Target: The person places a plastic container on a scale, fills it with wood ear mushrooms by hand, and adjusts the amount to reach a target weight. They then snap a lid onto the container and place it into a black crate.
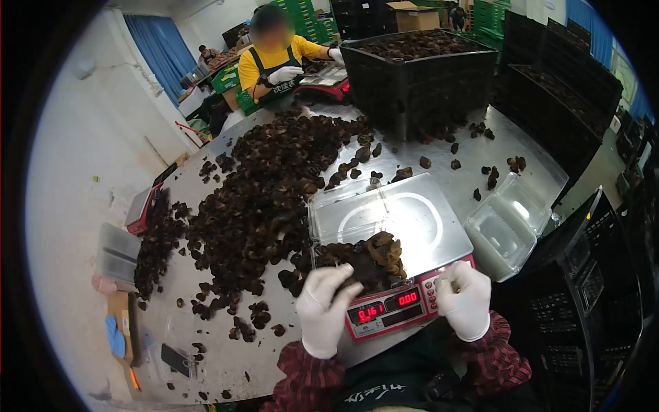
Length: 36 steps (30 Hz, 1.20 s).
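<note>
A kitchen-style digital scale with a red body and steel plate faces me, its lit display reading 0.161 and 0.00. On the plate's left half lies a clear plastic box, with a heap of dark brown, wrinkled, fungus-like pieces at its near end. My left hand, in a white glove, is beside that heap, thumb and fingers apart. By the scale's buttons my right hand, also gloved, has its fingers curled closed; whatever may be inside is hidden.
A large pile of dark pieces spreads across the steel table on my left. An open clear box stands right of the scale. Black crates rise behind and to the right. Across the table, a co-worker works at another scale.
</note>
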{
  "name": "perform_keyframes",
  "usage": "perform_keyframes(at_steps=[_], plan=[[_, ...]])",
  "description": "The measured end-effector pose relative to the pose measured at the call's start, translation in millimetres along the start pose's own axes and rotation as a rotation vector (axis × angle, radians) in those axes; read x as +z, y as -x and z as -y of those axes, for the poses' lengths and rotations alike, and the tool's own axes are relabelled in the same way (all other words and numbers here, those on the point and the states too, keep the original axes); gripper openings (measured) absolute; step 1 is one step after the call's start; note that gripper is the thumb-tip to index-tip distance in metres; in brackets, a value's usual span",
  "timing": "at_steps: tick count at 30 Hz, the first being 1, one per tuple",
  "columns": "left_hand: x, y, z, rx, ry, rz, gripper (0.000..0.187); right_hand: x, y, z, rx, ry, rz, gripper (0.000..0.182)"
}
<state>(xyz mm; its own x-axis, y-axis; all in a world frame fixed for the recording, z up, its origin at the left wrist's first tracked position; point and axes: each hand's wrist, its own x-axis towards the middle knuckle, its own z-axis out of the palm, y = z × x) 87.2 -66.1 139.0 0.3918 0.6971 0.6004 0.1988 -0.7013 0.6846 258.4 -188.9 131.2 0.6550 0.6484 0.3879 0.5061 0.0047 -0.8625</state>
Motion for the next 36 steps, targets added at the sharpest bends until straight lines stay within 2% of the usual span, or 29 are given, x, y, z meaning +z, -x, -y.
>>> perform_keyframes(at_steps=[1, 2, 4, 5, 6, 7, 8, 9, 10, 11, 12, 14, 15, 16, 18, 19, 20, 22, 24, 25, 26, 27, 28, 30, 32, 34, 36], plan=[[1.5, -7.7, 7.0, 0.08, -0.168, -0.055, 0.039, -3.3, 0.4, -8.1, 0.057, -0.009, -0.024, 0.01], [0.6, -12.2, 22.4, 0.107, -0.28, 0.003, 0.04, -7.1, 0.5, -13.3, 0.114, -0.017, -0.049, 0.01], [-2.8, -25.4, 35.8, 0.214, -0.429, 0.39, 0.041, -16.6, -2.0, -19.1, 0.05, 0.035, -0.08, 0.013], [-3.5, -19.2, 42.4, 0.297, -0.466, 0.474, 0.045, -20.8, -0.6, -31.0, 0.027, 0.111, -0.059, 0.019], [-6.4, -19.6, 41.2, 0.335, -0.418, 0.474, 0.043, -26.6, 0.7, -39.8, 0.005, 0.188, -0.037, 0.026], [-13.4, -25.7, 43.3, 0.264, -0.26, 0.418, 0.04, -35.4, 2.0, -40.6, 0.101, 0.19, 0.042, 0.036], [-18.6, -31.8, 45.1, 0.191, -0.104, 0.364, 0.036, -37.4, 2.6, -44.7, 0.102, 0.191, 0.039, 0.036], [-17.8, -32.1, 43.8, -0.061, 0.047, 0.188, 0.031, -37.0, 4.0, -50.5, 0.191, 0.209, 0.013, 0.039], [-20.2, -41.3, 66.1, -0.021, -0.048, 0.114, 0.034, -36.2, 5.4, -58.2, 0.277, 0.228, -0.009, 0.041], [-19.6, -50.6, 83.1, -0.095, -0.142, 0.109, 0.036, -32.5, 9.1, -74.4, 0.209, 0.226, -0.031, 0.031], [-17.1, -58.7, 98.7, -0.167, -0.236, 0.104, 0.038, -25.8, 6.2, -70.0, 0.204, 0.225, -0.029, 0.031], [-4.8, -68.0, 133.5, -0.451, -0.118, 0.257, 0.045, -8.0, -0.3, -56.2, -0.008, 0.145, -0.115, 0.017], [0.8, -71.8, 138.0, -0.486, 0.013, 0.325, 0.057, -5.6, 2.2, -59.2, 0.161, 0.021, -0.004, 0.009], [3.2, -71.2, 141.1, -0.479, 0.017, 0.326, 0.057, -4.7, 1.4, -55.7, 0.24, -0.021, 0.08, 0.022], [5.8, -68.2, 128.5, -0.407, 0.688, 0.033, 0.065, -4.2, -4.1, -47.4, 0.293, -0.011, 0.231, 0.038], [2.2, -63.7, 119.0, -0.41, 0.717, -0.083, 0.07, -0.8, -5.4, -42.5, 0.293, -0.109, 0.236, 0.051], [-6.6, -52.4, 113.4, -0.271, 0.726, -0.041, 0.049, 3.2, -6.0, -45.2, 0.351, -0.196, 0.277, 0.056], [-37.7, -26.5, 130.3, 0.088, 0.255, 0.213, 0.03, 11.7, -3.0, -64.4, 0.538, -0.427, 0.404, 0.061], [-45.1, -2.1, 93.4, 0.128, 0.067, 0.178, 0.019, 11.7, -3.2, -60.6, 0.55, -0.478, 0.552, 0.062], [-48.3, 10.8, 85.2, -0.06, 0.104, 0.233, 0.022, 16.2, -1.7, -67.1, 0.542, -0.471, 0.576, 0.059], [-49.4, 22.5, 79.1, -0.248, 0.142, 0.289, 0.027, 12.7, -14.4, -37.7, 0.694, -0.337, 0.649, 0.053], [-44.4, 32.7, 70.9, -0.621, 0.478, 0.207, 0.031, 16.8, -13.6, -33.4, 0.738, -0.353, 0.651, 0.05], [-44.4, 39.2, 73.8, -0.621, 0.49, 0.219, 0.031, 18.3, -12.8, -30.7, 0.779, -0.368, 0.652, 0.047], [-44.1, 45.4, 81.8, -0.74, 0.836, 0.177, 0.032, 20.1, -9.2, -36.0, 0.793, -0.415, 0.681, 0.043], [-41.1, 49.9, 82.3, -0.8, 0.868, 0.121, 0.03, 18.4, -3.2, -39.8, 0.693, -0.406, 0.686, 0.041], [-37.8, 47.1, 73.5, -0.818, 0.926, 0.083, 0.027, 9.2, -6.1, -17.2, 0.742, -0.409, 0.708, 0.036], [-38.6, 53.1, 81.6, -0.75, 0.906, 0.137, 0.033, 22.0, 2.2, -42.6, 0.705, -0.517, 0.74, 0.029]])
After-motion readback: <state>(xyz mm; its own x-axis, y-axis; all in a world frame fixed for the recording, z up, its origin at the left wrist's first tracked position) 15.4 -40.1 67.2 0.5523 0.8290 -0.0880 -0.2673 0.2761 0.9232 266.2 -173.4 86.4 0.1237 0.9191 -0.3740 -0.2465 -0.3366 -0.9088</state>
